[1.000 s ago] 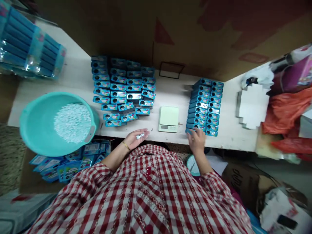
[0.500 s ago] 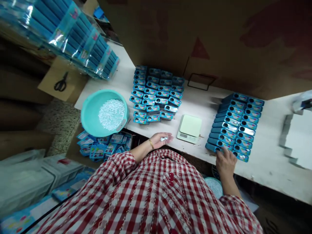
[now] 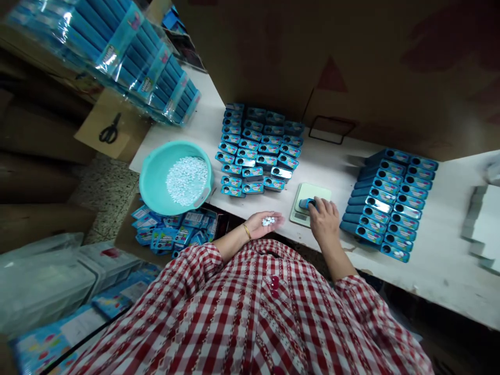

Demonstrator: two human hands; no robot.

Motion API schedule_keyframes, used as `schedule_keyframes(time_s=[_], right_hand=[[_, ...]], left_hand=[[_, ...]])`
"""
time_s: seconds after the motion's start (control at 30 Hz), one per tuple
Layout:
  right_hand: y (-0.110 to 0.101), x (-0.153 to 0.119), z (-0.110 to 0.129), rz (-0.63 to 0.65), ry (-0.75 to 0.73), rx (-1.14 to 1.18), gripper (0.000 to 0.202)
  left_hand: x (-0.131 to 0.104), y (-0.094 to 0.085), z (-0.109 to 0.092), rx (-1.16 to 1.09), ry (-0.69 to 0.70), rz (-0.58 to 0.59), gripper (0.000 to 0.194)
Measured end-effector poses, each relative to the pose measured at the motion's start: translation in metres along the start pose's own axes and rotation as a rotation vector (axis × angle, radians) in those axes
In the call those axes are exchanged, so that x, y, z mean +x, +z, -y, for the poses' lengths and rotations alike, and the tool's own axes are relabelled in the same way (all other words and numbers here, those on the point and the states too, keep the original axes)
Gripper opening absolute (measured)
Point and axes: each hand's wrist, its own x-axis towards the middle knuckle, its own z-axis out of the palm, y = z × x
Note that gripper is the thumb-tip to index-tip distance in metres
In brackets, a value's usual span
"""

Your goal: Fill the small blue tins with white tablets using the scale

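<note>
My left hand (image 3: 266, 224) is turned palm up at the table's front edge, with several small white tablets (image 3: 268, 221) lying in it. My right hand (image 3: 325, 220) grips a small blue box (image 3: 307, 203) by its top, over the pale green digital scale (image 3: 318, 192). Whether the box rests on the scale's plate I cannot tell. To the right stand two rows of blue boxes (image 3: 374, 213), some with white tablets at their round holes. A larger group of blue boxes (image 3: 255, 151) with dark round holes stands left of the scale.
A turquoise basin (image 3: 150, 179) of white tablets sits at the table's left end. Shrink-wrapped blue packs (image 3: 128, 57) are stacked behind it. Scissors (image 3: 110, 130) lie on a cardboard box. A large carton (image 3: 273, 52) stands along the back, and white pieces (image 3: 486, 224) lie at far right.
My right hand has moved left from the right-hand rows to the scale, now with a blue box in it. My left hand still holds the tablets, its palm opened a little more.
</note>
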Motion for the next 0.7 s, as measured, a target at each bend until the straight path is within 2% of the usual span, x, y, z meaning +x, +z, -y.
schedule_keyframes(time_s=[0.1,0.2,0.27,0.4,0.7], right_hand=[[-0.001,-0.009,0.038,0.025,-0.067,0.163,0.029],[0.001,-0.017,0.081,0.202,-0.2,0.299,0.035],[0.007,-0.019,0.097,0.292,-0.228,0.342,0.037],[0.014,-0.023,0.097,0.371,-0.263,0.431,0.029],[0.015,-0.034,0.087,0.379,-0.192,0.508,0.023]], left_hand=[[-0.002,-0.001,0.004,-0.059,-0.047,0.028,0.03],[-0.002,-0.004,0.012,-0.095,-0.064,0.015,0.033],[-0.003,-0.008,0.017,-0.101,-0.085,-0.001,0.034],[-0.006,-0.012,0.022,-0.105,-0.132,-0.01,0.039],[-0.007,-0.003,0.023,-0.026,-0.154,-0.059,0.029]])
